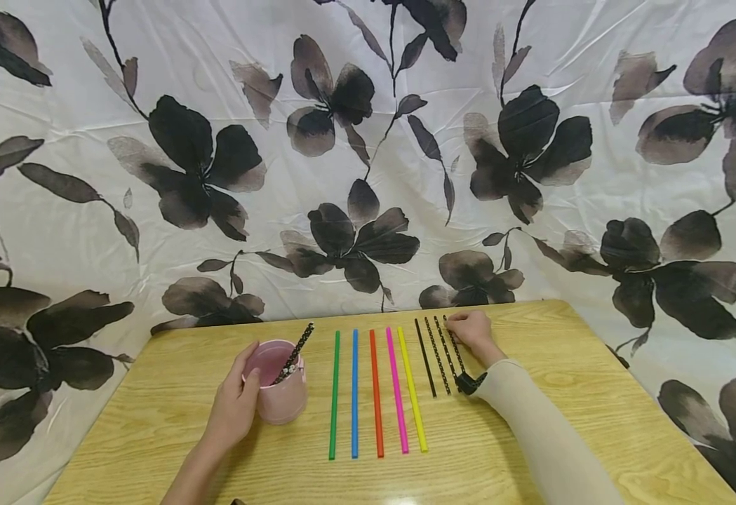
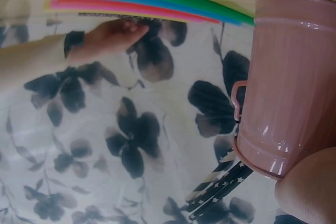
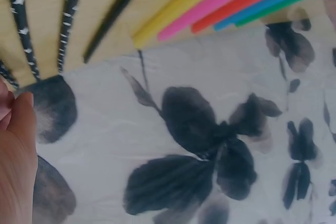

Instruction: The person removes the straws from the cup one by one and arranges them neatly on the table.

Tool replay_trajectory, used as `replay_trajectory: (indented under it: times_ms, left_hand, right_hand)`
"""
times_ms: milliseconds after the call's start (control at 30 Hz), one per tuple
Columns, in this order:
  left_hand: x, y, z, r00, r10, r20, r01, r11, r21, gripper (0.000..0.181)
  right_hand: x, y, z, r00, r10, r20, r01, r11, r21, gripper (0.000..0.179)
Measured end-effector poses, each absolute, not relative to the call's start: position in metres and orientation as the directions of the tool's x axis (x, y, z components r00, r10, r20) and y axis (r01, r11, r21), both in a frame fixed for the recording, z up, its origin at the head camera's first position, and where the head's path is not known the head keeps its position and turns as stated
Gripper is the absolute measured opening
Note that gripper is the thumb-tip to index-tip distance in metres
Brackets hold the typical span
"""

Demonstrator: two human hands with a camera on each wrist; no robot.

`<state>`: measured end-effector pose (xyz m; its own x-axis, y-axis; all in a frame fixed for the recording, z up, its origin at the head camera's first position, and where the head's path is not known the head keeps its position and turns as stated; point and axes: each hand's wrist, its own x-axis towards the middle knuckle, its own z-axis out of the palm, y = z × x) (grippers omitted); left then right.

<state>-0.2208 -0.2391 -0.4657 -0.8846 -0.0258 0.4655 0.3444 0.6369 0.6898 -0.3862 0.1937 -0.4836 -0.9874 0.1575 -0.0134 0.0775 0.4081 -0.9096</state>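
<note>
My left hand [image 1: 235,403] grips a small pink metal bucket [image 1: 282,403] from its left side, thumb at the rim. Several black-and-white patterned straws [image 2: 218,187] lean out of the bucket's mouth, some with stars, one striped. On the right, my right hand [image 1: 473,333] pinches the far end of the rightmost black patterned straw [image 1: 457,351], which lies along the table. Beside it lie two more black patterned straws [image 1: 437,355] and a plain black straw [image 1: 425,358]. In the right wrist view, the thumb [image 3: 23,116] meets the fingers at the left edge.
Between bucket and black straws, green [image 1: 335,393], blue [image 1: 355,393], red [image 1: 376,393], pink [image 1: 397,389] and yellow [image 1: 412,389] straws lie side by side on the wooden table [image 1: 595,421]. A white cloth [image 1: 405,182] with dark flowers hangs behind the table.
</note>
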Motion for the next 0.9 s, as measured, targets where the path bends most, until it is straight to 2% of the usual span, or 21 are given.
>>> replay_trajectory:
  times_ms: [133, 367, 600, 900]
  left_hand:
    - [-0.22, -0.239, -0.465, -0.885, -0.027, 0.465, 0.344, 0.636, 0.691, 0.043]
    - [-0.22, -0.239, -0.464, -0.883, -0.024, 0.469, 0.349, 0.635, 0.689, 0.042]
    - [-0.219, -0.238, -0.465, -0.89, -0.038, 0.454, 0.331, 0.63, 0.702, 0.042]
    - [-0.219, -0.238, -0.464, -0.887, -0.024, 0.461, 0.343, 0.633, 0.694, 0.043]
  right_hand:
    - [-0.383, 0.183, -0.476, -0.991, 0.13, 0.013, 0.033, 0.346, -0.938, 0.02]
    - [-0.369, 0.146, -0.451, -0.993, 0.068, 0.095, -0.063, 0.369, -0.927, 0.019]
    - [-0.35, 0.102, -0.433, -0.989, -0.068, 0.132, -0.145, 0.254, -0.956, 0.011]
    - [-0.323, 0.049, -0.421, -0.953, -0.239, 0.187, -0.235, 0.193, -0.953, 0.016]
